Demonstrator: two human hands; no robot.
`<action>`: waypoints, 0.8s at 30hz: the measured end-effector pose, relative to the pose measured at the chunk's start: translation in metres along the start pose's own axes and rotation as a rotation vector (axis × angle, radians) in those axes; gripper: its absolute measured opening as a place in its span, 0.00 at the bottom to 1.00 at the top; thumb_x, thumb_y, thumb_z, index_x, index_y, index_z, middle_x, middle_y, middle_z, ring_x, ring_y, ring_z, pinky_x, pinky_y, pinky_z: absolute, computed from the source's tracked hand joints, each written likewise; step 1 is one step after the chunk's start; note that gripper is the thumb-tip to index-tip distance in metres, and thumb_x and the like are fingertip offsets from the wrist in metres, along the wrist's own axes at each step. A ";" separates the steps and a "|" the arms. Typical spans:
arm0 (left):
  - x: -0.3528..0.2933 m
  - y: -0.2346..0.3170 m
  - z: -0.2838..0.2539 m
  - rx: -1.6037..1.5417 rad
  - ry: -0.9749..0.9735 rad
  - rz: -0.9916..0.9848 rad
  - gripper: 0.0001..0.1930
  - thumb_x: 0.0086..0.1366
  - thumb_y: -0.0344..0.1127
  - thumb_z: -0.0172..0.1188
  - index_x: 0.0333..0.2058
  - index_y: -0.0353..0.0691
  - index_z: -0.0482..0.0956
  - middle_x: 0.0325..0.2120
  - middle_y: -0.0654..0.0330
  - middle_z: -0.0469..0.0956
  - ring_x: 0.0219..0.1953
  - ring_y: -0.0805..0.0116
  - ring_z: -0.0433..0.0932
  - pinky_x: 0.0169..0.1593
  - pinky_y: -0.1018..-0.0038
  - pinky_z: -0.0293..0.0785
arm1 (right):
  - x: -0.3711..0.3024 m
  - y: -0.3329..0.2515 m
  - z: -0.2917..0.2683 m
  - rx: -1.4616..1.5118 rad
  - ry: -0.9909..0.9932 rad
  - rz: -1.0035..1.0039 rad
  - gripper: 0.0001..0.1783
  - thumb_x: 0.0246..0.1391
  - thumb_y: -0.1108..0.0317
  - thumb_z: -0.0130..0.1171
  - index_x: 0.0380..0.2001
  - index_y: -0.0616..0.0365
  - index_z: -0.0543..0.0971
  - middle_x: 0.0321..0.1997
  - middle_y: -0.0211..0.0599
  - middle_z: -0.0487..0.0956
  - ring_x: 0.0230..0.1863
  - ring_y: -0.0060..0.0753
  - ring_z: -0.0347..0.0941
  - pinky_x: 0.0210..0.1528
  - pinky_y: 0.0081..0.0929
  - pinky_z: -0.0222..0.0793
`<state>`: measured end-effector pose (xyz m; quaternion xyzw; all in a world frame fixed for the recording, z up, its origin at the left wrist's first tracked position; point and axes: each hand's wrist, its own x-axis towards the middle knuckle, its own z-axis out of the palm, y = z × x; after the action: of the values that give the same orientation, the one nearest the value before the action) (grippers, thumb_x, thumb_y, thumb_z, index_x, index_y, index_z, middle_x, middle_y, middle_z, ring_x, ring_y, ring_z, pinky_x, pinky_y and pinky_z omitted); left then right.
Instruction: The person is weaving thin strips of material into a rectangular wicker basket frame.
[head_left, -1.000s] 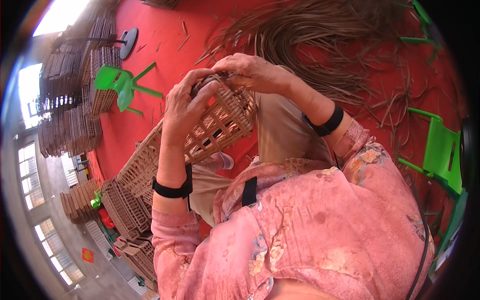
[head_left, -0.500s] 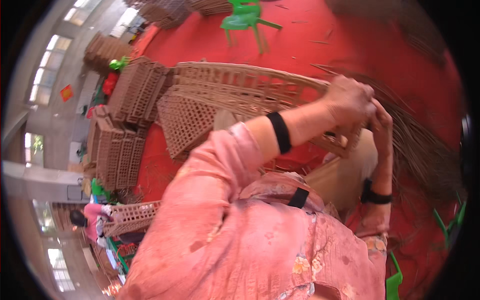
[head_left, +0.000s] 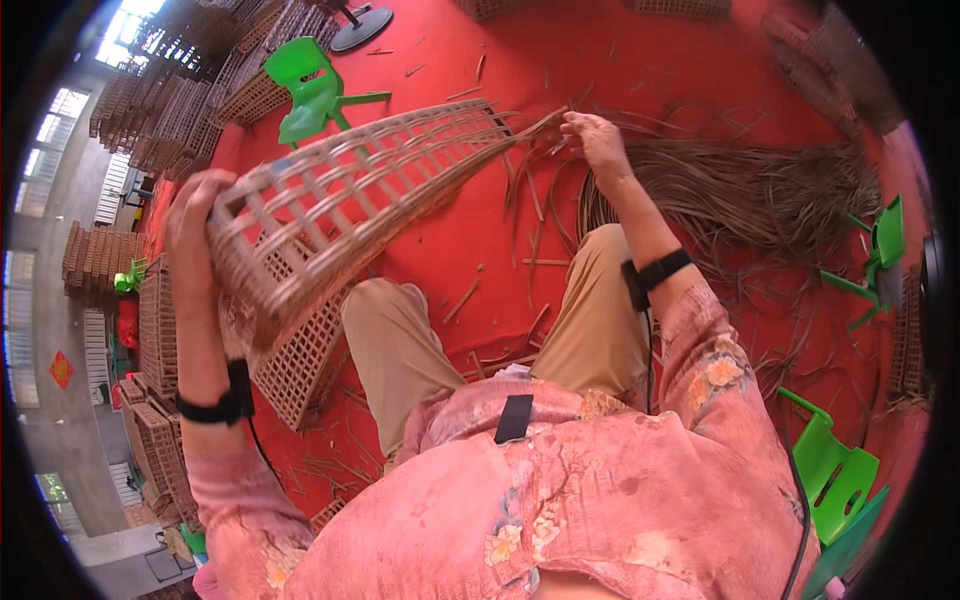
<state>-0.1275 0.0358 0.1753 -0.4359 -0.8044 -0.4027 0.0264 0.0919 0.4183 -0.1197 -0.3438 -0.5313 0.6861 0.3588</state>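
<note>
A brown woven lattice basket (head_left: pixel 370 165) is held up at a tilt in front of me, its long side slanting up to the right. At its left end my left hand (head_left: pixel 195 225) is closed on the edge, the fingers partly hidden and somewhat blurred. Beyond its right end, my right hand (head_left: pixel 600 145) pinches a thin brown strip (head_left: pixel 540 125) that runs to the basket's corner. Below the held basket another lattice piece (head_left: pixel 300 375) rests on the floor beside my knee.
A large bundle of long brown strips (head_left: pixel 740 200) lies on the red floor (head_left: pixel 450 240) to the right, with loose offcuts scattered about. Green chairs (head_left: pixel 310 90) stand at the far left and right (head_left: pixel 830 470). Stacked woven baskets (head_left: pixel 165 110) line the left side.
The view has swung round. Both hands were together at the basket's right end; now the left grips its left end and the right is out beyond the other end, holding a strip.
</note>
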 end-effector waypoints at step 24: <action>-0.183 -0.120 -0.110 -0.748 0.267 -0.426 0.21 0.72 0.54 0.52 0.27 0.42 0.69 0.30 0.62 0.63 0.36 0.69 0.66 0.47 0.70 0.68 | 0.116 0.016 0.121 0.707 0.073 0.566 0.10 0.69 0.69 0.50 0.37 0.64 0.76 0.22 0.35 0.80 0.23 0.36 0.75 0.26 0.37 0.74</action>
<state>-0.1351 -0.1982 0.1026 -0.1844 -0.6649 -0.7150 -0.1131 -0.0718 0.4563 -0.1218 -0.3559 -0.1365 0.8838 0.2712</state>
